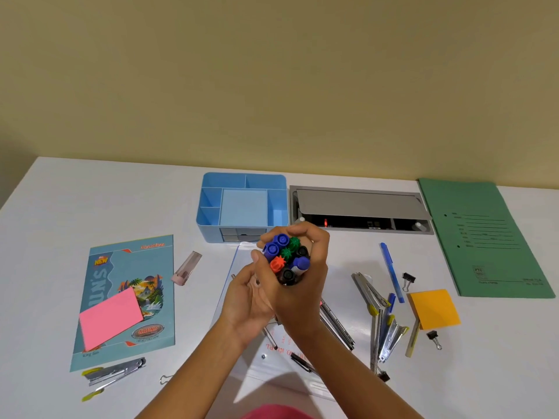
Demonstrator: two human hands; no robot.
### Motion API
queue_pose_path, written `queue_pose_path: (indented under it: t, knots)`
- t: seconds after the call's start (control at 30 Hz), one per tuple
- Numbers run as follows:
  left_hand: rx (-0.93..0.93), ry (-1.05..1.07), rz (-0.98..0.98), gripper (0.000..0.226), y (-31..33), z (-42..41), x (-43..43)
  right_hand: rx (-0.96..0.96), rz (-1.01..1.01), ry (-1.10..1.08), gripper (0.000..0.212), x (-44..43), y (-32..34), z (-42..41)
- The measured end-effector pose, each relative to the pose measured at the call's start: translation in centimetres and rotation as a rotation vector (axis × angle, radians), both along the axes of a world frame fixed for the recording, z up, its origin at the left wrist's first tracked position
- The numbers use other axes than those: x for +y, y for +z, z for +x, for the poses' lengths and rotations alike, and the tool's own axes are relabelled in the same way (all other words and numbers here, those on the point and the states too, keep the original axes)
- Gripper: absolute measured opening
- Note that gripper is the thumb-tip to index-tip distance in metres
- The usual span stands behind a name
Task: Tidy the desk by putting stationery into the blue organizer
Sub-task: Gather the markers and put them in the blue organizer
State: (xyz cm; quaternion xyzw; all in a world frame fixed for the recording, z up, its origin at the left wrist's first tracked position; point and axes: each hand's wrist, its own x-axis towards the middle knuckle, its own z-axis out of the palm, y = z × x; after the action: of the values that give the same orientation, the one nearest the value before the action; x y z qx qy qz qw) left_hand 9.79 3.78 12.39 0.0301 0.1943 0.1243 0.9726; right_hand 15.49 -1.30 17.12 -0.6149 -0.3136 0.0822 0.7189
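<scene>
Both hands hold one upright bundle of markers (287, 260) with blue, green, red and black caps, just in front of the blue organizer (208, 207). My right hand (302, 285) wraps round the bundle from the right and above. My left hand (246, 300) grips it from the left and below. The organizer stands at the back centre of the white desk with several compartments that look empty. Loose stationery lies around: a blue pen (391, 272), staplers (384, 322), a pink sticky pad (110, 317), an orange sticky pad (434, 309).
A teal notebook (130, 267) lies at the left with another stapler (113, 373) near the front edge. A clear folder (272, 367) lies under my arms. A green file (481, 237) is at the right, a grey desk socket box (360, 207) beside the organizer. Binder clips (408, 281) are scattered.
</scene>
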Motion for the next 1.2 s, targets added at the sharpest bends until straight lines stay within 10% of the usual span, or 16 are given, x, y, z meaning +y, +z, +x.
queue_pose_path:
  t: [0.8, 1.2]
  knots:
    - [0.418, -0.108, -0.045, 0.036, -0.9, -1.4, 2.5, 0.277, -0.311, 0.196, 0.033, 3.2, -3.7, 1.3]
    - [1.011, 0.437, 0.84, 0.021, -1.8, -0.1, 12.4, 0.212, -0.221, 0.076, 0.028, 16.6, -2.6, 6.6]
